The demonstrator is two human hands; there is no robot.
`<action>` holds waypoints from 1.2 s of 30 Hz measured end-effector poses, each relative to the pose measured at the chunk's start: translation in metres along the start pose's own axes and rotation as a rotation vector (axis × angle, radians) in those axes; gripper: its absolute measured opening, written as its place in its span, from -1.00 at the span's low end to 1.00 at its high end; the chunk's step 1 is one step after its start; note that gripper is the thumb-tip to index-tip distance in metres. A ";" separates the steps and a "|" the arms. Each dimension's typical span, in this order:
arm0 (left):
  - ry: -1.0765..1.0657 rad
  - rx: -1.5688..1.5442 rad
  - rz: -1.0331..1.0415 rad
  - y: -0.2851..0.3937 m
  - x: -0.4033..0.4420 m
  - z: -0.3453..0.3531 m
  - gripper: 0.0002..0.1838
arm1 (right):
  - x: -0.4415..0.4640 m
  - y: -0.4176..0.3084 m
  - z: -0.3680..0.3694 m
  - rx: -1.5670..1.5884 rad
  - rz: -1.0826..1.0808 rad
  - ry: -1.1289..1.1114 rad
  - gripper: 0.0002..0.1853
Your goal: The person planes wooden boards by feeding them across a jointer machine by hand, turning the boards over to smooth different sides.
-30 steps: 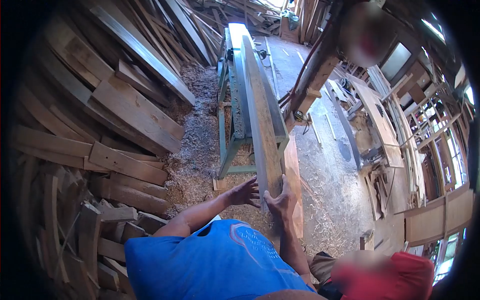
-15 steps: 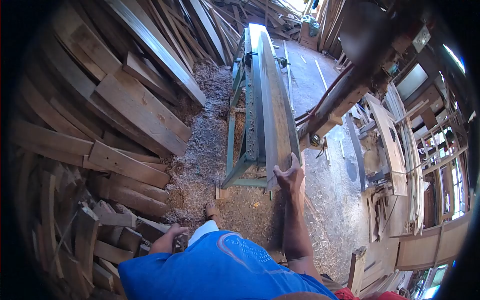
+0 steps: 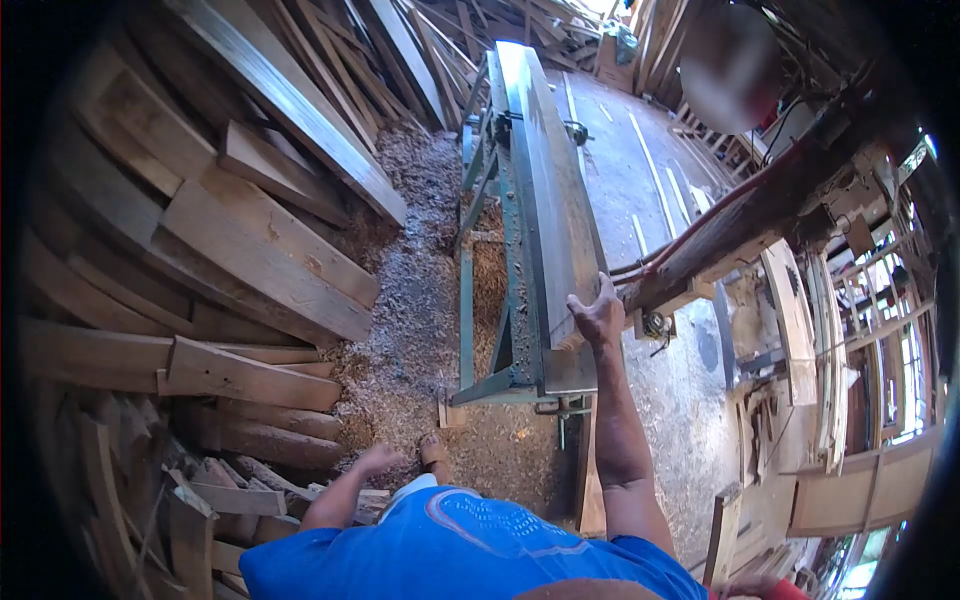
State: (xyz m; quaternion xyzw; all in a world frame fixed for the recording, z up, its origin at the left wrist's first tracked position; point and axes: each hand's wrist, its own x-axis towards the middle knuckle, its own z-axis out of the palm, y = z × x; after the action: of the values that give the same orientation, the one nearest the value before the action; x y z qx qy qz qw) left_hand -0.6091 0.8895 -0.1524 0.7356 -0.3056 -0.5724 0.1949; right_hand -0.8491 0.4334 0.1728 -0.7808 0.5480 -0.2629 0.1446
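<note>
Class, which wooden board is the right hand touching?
The long board on the green stand: the right hand touches its near end, while the boards piled at left lie apart.

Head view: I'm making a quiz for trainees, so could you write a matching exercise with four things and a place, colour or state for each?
1. Right hand
2. Shirt
3. Wood shavings
4. Left hand

A. Scattered over the floor
B. In the air, apart from the board
C. At the board's near end
D. Blue

Pairs: 1-C, 2-D, 3-A, 4-B
</note>
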 end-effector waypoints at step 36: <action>0.053 0.049 0.334 0.246 0.165 -0.089 -0.56 | 0.089 -0.028 0.022 -0.121 0.084 -0.214 -0.11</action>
State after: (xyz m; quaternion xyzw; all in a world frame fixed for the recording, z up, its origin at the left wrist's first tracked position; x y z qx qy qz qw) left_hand -0.5536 0.5922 -0.0913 0.6939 -0.4323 -0.5048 0.2771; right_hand -0.7917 0.3590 0.1917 -0.7880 0.5766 -0.1381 0.1660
